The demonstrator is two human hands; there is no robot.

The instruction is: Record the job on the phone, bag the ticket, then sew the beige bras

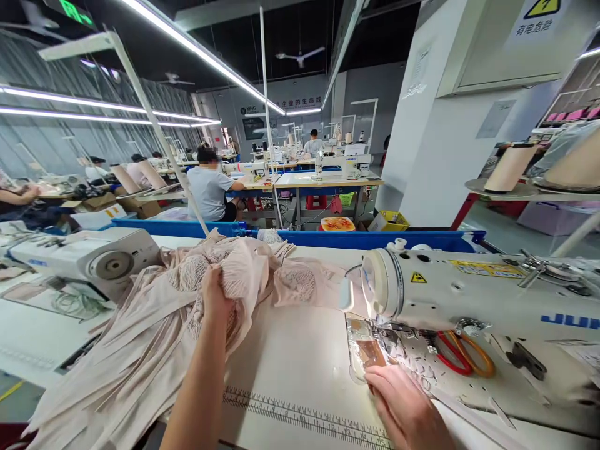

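Observation:
My left hand (216,292) reaches into a heap of beige garments (140,337) on the left of the table, its fingers closed on a lace garment (246,269) with cup-like panels. Part of its grip is hidden in the cloth. My right hand (403,400) rests at the front of the sewing machine's metal plate (363,350), fingers bent and pressed together. What they hold, if anything, I cannot make out. Just beyond stands the white sewing machine (445,284). A sheer beige piece with lace (304,284) lies flat between the heap and the machine head.
Scissors with red and orange handles (464,356) lie under the machine arm, among thread scraps. A printed ruler (304,412) runs along the table's front. Another machine (89,256) stands at left. Thread cones (509,167) are at right. A person (210,187) sits sewing beyond the blue trough (375,239).

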